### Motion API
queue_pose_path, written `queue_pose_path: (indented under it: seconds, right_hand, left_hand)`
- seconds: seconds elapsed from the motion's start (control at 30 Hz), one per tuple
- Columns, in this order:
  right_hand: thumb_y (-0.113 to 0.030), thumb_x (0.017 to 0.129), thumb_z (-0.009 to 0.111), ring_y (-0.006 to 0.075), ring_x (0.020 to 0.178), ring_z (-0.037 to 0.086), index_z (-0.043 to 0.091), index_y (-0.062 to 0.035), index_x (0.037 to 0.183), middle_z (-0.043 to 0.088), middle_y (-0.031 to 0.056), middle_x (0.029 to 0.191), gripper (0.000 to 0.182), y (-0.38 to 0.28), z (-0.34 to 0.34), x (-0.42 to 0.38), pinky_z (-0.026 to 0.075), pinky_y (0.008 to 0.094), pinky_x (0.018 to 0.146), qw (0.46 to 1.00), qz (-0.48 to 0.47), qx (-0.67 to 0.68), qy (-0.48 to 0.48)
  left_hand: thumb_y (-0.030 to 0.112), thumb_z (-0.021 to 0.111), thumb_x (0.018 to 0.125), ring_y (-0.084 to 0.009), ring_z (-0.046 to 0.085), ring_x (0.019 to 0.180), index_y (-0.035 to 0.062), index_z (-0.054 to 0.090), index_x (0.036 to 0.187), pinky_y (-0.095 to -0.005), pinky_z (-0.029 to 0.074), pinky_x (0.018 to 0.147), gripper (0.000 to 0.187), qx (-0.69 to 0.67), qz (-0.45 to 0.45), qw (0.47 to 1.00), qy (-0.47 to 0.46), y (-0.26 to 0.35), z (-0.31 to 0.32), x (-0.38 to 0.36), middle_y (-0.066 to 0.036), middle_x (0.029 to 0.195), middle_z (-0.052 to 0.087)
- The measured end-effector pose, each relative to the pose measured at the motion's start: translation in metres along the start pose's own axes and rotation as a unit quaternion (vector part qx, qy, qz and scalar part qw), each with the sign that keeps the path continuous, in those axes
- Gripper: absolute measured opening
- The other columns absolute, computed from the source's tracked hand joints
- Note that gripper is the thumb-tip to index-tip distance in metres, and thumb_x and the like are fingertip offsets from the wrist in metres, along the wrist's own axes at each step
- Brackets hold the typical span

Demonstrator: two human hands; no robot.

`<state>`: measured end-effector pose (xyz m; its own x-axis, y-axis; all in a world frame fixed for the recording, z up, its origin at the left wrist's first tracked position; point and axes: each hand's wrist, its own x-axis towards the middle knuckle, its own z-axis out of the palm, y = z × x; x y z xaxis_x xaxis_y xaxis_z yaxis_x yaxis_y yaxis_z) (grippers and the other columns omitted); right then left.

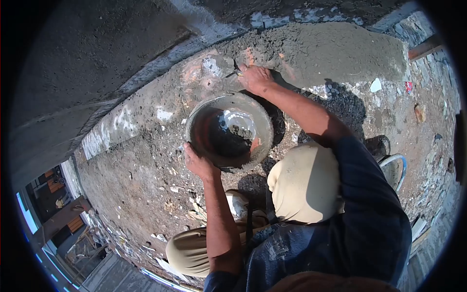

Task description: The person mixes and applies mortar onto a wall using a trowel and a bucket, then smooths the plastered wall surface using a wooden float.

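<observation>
Head view, left hand: the left hand (198,164) is closed on the bucket's edge; the bucket (263,121) lies between one and two o'clock from it.
Right hand: the right hand (256,78) is clamped around a small dark tool (232,74), which pokes out toward nine o'clock; the bucket sits at seven o'clock from this fist.
Count: one bucket, one tool, two hands.
Bucket: round, its rim crusted grey, reddish patches inside, grey mortar (232,142) lying at the bottom.
Mortar band: grey, rough-surfaced mortar layer (340,53) spreads between two and three o'clock from the right hand.
</observation>
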<state>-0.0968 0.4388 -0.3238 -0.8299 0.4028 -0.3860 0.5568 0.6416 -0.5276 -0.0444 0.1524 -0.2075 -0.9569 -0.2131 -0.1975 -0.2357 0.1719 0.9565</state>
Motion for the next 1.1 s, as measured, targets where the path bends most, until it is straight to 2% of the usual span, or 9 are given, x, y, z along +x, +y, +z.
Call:
queue_pose_path:
  seconds: [0.17,0.27,0.37,0.47,0.5,0.6,0.63,0.77,1.1]
  right_hand:
    - [-0.039,0.1,0.049,0.0337,0.093,0.067,0.057,-0.002,0.126,0.067,0.0194,0.114,0.046,0.048,-0.033,-0.03,0.053,0.0457,0.085,0.979,0.078,0.183,0.051]
    - [-0.042,0.1,0.053,0.0153,0.062,0.059,0.06,-0.0025,0.113,0.062,0.0063,0.087,0.042,0.097,-0.068,-0.066,0.051,0.0336,0.061,0.843,0.143,0.517,-0.04]
    - [-0.042,0.101,0.053,0.0107,0.054,0.05,0.06,-0.0033,0.108,0.054,0.0011,0.074,0.04,0.119,-0.097,-0.105,0.045,0.0308,0.053,0.778,0.118,0.616,-0.018]
    - [-0.045,0.099,0.056,0.0097,0.056,0.05,0.061,-0.003,0.115,0.054,0.0004,0.072,0.045,0.139,-0.094,-0.122,0.045,0.0288,0.054,0.902,0.072,0.425,0.008]
    - [-0.047,0.097,0.059,0.0214,0.061,0.061,0.06,-0.0031,0.124,0.062,0.0084,0.073,0.051,0.144,-0.083,-0.127,0.051,0.0354,0.062,0.928,0.097,0.359,0.003]
    - [-0.046,0.094,0.06,0.0389,0.076,0.068,0.055,-0.0071,0.134,0.068,0.0215,0.082,0.056,0.156,-0.052,-0.14,0.055,0.0468,0.073,0.985,-0.155,-0.013,0.079]
    - [-0.043,0.093,0.06,0.0477,0.091,0.065,0.052,-0.0107,0.136,0.067,0.0297,0.09,0.055,0.148,-0.057,-0.147,0.052,0.0549,0.082,0.993,-0.112,-0.017,-0.006]
    - [-0.048,0.096,0.054,0.0448,0.096,0.067,0.051,-0.014,0.135,0.07,0.0245,0.1,0.052,0.165,-0.067,-0.123,0.053,0.0532,0.084,0.995,0.03,-0.098,-0.002]
    - [-0.049,0.096,0.054,0.0429,0.103,0.065,0.055,-0.0157,0.133,0.07,0.0234,0.104,0.05,0.172,-0.103,-0.058,0.05,0.0526,0.09,0.979,0.081,-0.103,0.157]
  left_hand:
    - [0.034,0.043,0.106,-0.0221,0.06,0.084,-0.0064,0.063,0.102,-0.0367,0.05,0.078,0.045,0.04,0.033,0.998,0.038,0.0,0.001,-0.004,-0.015,0.098,0.066]
    - [0.033,0.042,0.106,-0.022,0.06,0.084,-0.0067,0.063,0.102,-0.0367,0.05,0.079,0.045,0.091,0.064,0.994,0.022,-0.008,-0.005,0.0,-0.015,0.097,0.066]
    - [0.033,0.042,0.106,-0.0219,0.06,0.085,-0.0071,0.064,0.102,-0.0367,0.05,0.079,0.046,0.062,0.051,0.997,0.015,-0.006,-0.003,0.002,-0.015,0.097,0.066]
    - [0.033,0.042,0.106,-0.0222,0.061,0.087,-0.0077,0.063,0.102,-0.0362,0.05,0.081,0.046,0.011,0.022,1.0,0.011,0.003,0.005,0.0,-0.015,0.098,0.066]
    - [0.033,0.042,0.107,-0.0229,0.061,0.089,-0.0083,0.063,0.105,-0.0359,0.051,0.082,0.046,0.004,0.015,1.0,-0.02,-0.002,0.0,0.006,-0.015,0.1,0.066]
    - [0.034,0.042,0.107,-0.0234,0.061,0.09,-0.0085,0.063,0.106,-0.036,0.051,0.083,0.047,0.051,0.056,0.997,0.001,0.001,0.006,0.004,-0.016,0.102,0.066]
    - [0.034,0.042,0.107,-0.0233,0.061,0.09,-0.0085,0.063,0.106,-0.0361,0.051,0.083,0.047,0.04,0.038,0.998,0.0,0.003,0.007,0.004,-0.016,0.102,0.066]
    - [0.034,0.042,0.106,-0.0232,0.061,0.089,-0.0086,0.063,0.106,-0.0364,0.051,0.083,0.048,0.015,0.01,1.0,-0.004,0.004,0.008,0.006,-0.017,0.102,0.066]
    - [0.034,0.043,0.106,-0.0265,0.061,0.081,-0.0094,0.066,0.1,-0.039,0.05,0.079,0.05,0.135,0.099,0.986,0.017,-0.009,-0.001,0.006,-0.017,0.091,0.067]
